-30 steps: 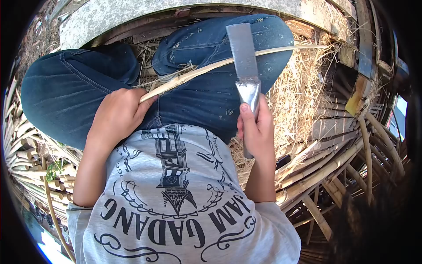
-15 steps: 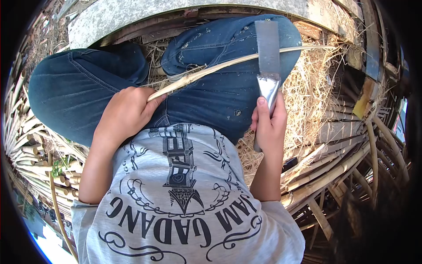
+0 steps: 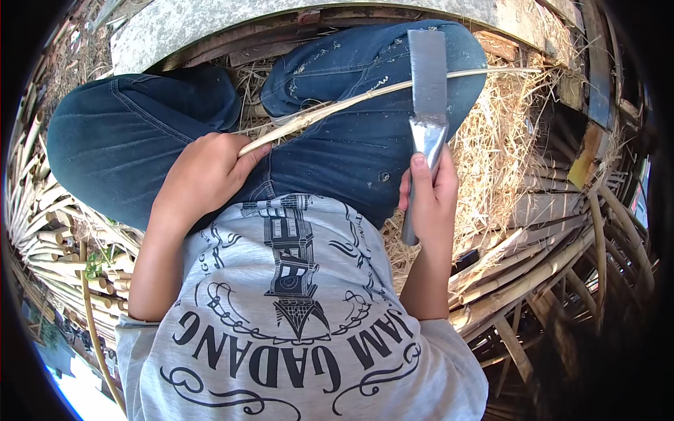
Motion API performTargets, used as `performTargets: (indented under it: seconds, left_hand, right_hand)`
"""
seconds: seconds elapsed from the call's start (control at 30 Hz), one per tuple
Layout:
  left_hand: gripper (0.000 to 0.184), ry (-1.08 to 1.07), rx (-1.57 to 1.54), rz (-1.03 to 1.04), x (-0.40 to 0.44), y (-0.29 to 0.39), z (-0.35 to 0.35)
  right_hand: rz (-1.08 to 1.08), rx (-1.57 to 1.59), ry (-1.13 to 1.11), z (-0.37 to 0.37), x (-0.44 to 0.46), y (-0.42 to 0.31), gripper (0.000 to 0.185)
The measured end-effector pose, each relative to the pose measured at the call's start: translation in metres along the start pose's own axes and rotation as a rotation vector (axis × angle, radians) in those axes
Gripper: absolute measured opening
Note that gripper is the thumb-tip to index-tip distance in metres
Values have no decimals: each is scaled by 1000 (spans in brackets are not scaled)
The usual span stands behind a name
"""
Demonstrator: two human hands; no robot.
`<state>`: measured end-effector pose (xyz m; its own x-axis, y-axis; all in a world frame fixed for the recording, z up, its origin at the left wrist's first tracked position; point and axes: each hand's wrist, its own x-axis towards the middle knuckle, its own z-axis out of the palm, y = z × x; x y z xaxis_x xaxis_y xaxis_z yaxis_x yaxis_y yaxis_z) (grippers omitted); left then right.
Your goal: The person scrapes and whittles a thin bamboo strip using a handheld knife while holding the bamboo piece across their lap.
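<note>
My left hand (image 3: 210,168) is closed around the near end of a long, thin bamboo strip (image 3: 323,112), at my lap. The strip runs up to the right across my thigh and past my knee. In my right hand (image 3: 432,189) is a knife with a broad, square-ended blade (image 3: 428,74) and a metal handle, its thumb lying along the handle. The blade stands over the strip at the right knee and hides part of it. Whether edge and strip touch, I cannot tell. Small pale shavings cling to the jeans (image 3: 337,161).
A heap of pale shavings (image 3: 502,154) covers the ground right of my leg. Bamboo poles (image 3: 526,281) lie at the lower right, and cut bamboo pieces (image 3: 53,245) are stacked at the left. A weathered board (image 3: 246,21) crosses the top, beyond my knees.
A small curled shaving now shows on the strip left of the blade. The knife's blade has turned slightly and looks brighter. Both hands keep their grips almost in place.
</note>
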<state>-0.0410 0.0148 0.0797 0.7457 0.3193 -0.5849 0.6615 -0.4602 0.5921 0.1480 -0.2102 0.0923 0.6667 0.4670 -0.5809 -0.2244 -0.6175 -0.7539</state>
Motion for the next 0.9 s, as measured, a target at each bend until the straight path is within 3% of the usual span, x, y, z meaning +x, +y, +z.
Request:
performTargets:
  seconds: [0.03,0.13,0.23,0.37,0.43,0.5,0.67,0.77,0.83,0.9]
  left_hand:
    - [38,14,12,23,0,1,0]
    - [39,-2,24,-22,4,1,1]
    - [39,16,52,-6,4,-3,1]
    - [39,32,56,-10,-1,3,2]
    - [28,-17,25,-39,0,1,1]
    - [28,-21,37,-32,2,-1,3]
    - [42,12,64,31,9,-4,7]
    - [41,-5,18,34,12,5,8]
    - [38,-14,-2,50,18,0,18]
    - [36,-11,-31,83,25,0,19]
  right_hand:
    - [-10,45,90,-4,6,2,21]
    - [3,2,78,8,5,3,23]
    - [-80,-227,-109,40,-20,8,27]
    - [-85,-225,-123,11,-11,3,22]
    - [-6,-28,20,0,-1,-3,21]
    - [-18,13,192,-1,6,-4,20]
    - [-172,-146,-81,31,-13,20,24]
    - [-33,-33,-151,11,-4,8,22]
    - [-47,-16,-9,0,4,10,21]
    - [-19,205,142,4,8,11,22]
